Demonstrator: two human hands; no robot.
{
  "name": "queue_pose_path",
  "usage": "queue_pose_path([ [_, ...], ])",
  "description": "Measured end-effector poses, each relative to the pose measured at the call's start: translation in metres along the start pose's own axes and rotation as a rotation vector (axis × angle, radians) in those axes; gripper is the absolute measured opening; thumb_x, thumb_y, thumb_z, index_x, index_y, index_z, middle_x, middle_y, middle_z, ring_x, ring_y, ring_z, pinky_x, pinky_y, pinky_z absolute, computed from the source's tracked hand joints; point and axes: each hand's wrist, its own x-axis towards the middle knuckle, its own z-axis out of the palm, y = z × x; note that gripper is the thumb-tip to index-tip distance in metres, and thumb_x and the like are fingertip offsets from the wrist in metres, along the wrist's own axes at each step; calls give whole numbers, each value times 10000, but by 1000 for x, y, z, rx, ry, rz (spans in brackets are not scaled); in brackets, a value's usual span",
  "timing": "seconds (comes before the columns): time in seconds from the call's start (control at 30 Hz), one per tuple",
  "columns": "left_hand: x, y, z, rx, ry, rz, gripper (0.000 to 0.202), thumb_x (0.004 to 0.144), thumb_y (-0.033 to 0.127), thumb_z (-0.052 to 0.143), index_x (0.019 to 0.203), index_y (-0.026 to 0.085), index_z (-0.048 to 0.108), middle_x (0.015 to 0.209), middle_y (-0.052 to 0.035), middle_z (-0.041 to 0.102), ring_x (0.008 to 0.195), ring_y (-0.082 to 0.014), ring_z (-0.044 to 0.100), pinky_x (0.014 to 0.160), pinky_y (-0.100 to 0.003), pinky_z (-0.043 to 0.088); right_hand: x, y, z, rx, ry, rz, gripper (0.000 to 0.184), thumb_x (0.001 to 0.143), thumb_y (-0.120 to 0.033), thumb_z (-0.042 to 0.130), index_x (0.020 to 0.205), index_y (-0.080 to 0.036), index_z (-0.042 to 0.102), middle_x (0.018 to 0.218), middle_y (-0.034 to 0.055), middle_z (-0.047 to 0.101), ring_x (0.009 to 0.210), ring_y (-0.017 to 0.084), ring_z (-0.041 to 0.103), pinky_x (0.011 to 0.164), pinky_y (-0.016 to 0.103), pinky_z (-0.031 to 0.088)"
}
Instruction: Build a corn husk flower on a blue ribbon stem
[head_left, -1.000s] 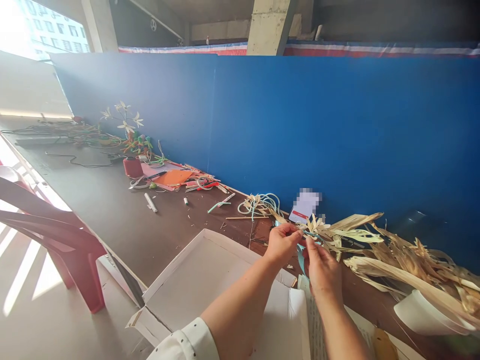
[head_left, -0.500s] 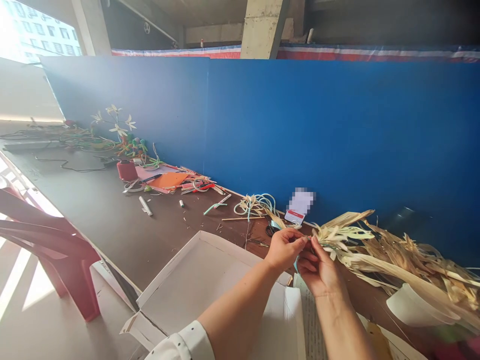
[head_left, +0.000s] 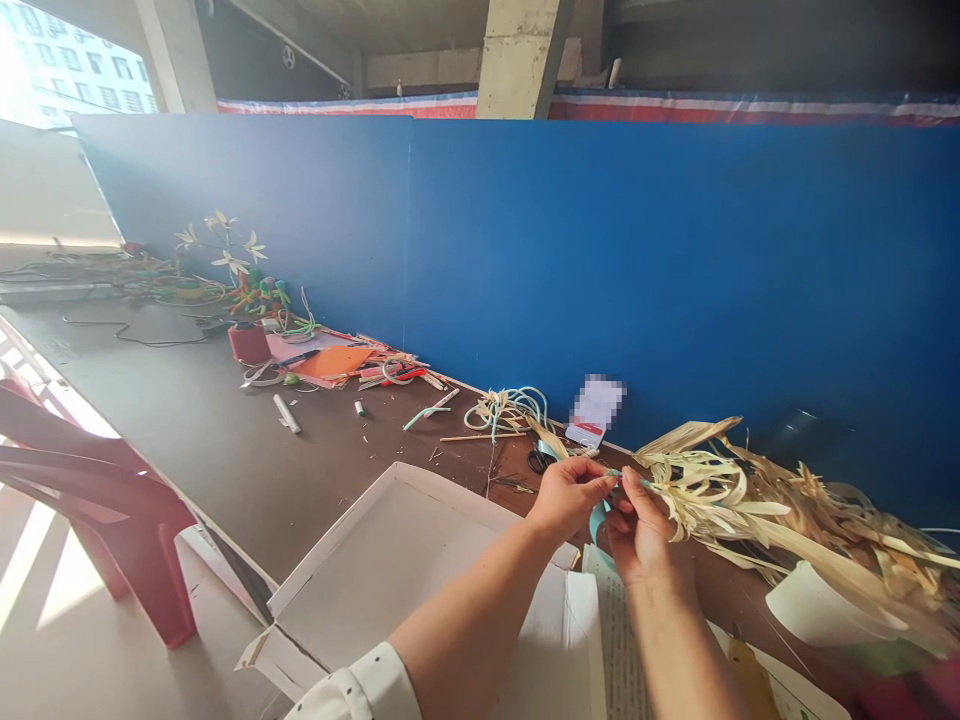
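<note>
My left hand is closed, with thumb and forefinger pinching the thin teal stem of a corn-husk flower. Close beside it, my right hand pinches the same stem nearer the bloom. The pale cream flower head points to the right, its narrow petals spread and curling. A light teal strip of tape hangs between the hands; which fingers hold it is hidden. Black-handled scissors lie just behind my left hand.
An open white box lies under my forearms. Dry corn husks and a white cup are at right. A phone leans against the blue panel. Coiled cords, a marker and red thread lie leftward.
The flower head has turned, its petals now showing fanned out toward the right. More of the teal strip shows between the hands. Both hands stay in nearly the same place.
</note>
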Motion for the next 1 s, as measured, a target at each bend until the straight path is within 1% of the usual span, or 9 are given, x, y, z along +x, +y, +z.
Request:
queue_pose_path([
  [0.1, -1, 3, 0, 19, 21, -67, 328, 590, 395, 757, 679, 121, 600, 638, 4, 568, 590, -83, 490, 583, -218, 381, 1, 1, -2, -26, -5, -18, 289, 602, -281, 809, 728, -175, 573, 575, -79, 487, 408, 22, 353, 294, 124, 236],
  [0.2, -2, 6, -1, 75, 61, -120, 315, 576, 384, 760, 653, 129, 593, 619, 6, 566, 576, -86, 489, 560, -214, 369, 2, 2, -2, -9, 27, -18, 315, 556, -267, 831, 771, -164, 626, 682, -49, 581, 443, 14, 386, 296, 113, 234],
  [0.3, -2, 7, -2, 126, 82, -141, 310, 581, 389, 757, 631, 136, 585, 586, 18, 548, 551, -78, 467, 541, -208, 352, 1, 1, -1, 0, 26, -1, 333, 541, -265, 838, 803, -161, 662, 769, -31, 617, 441, -6, 345, 296, 102, 218],
  [0.43, -3, 9, -2, 170, 93, -182, 291, 595, 380, 752, 618, 140, 589, 542, 34, 517, 512, -62, 426, 512, -200, 326, 1, 3, -1, -30, 18, -42, 271, 580, -275, 816, 781, -167, 669, 683, -45, 565, 430, 5, 289, 300, 123, 209],
  [0.57, -5, 12, 1, 142, 63, -212, 279, 599, 368, 752, 616, 142, 588, 498, 41, 493, 464, -56, 400, 468, -197, 308, 4, 7, -5, -78, 7, -108, 193, 655, -285, 763, 772, -166, 667, 560, -62, 453, 418, 33, 277, 314, 172, 196],
  [0.7, -7, 12, 5, 44, 20, -229, 300, 599, 367, 765, 608, 139, 572, 511, 22, 531, 463, -66, 456, 476, -201, 381, 6, 10, -7, -65, 45, -121, 203, 662, -293, 764, 754, -167, 634, 504, -82, 377, 423, 49, 304, 345, 186, 234],
  [0.77, -7, 11, 8, 11, 24, -242, 307, 598, 359, 775, 604, 135, 565, 529, 9, 556, 489, -77, 499, 503, -206, 424, 6, 11, -8, -63, 61, -114, 222, 662, -308, 766, 741, -169, 613, 494, -88, 368, 426, 54, 320, 362, 189, 269],
  [0.87, -7, 9, 12, 25, 50, -255, 288, 624, 344, 763, 618, 135, 565, 525, 8, 558, 470, -79, 506, 474, -202, 427, 5, 10, -9, -85, 42, -92, 225, 683, -338, 749, 740, -181, 599, 491, -88, 372, 420, 67, 350, 373, 205, 304],
  [1.0, -8, 8, 15, 28, 31, -266, 203, 683, 305, 711, 700, 139, 595, 522, 17, 559, 421, -77, 483, 424, -202, 406, 4, 9, -9, -85, 111, -18, 274, 647, -380, 766, 757, -189, 603, 521, -73, 457, 415, 84, 410, 365, 220, 336],
])
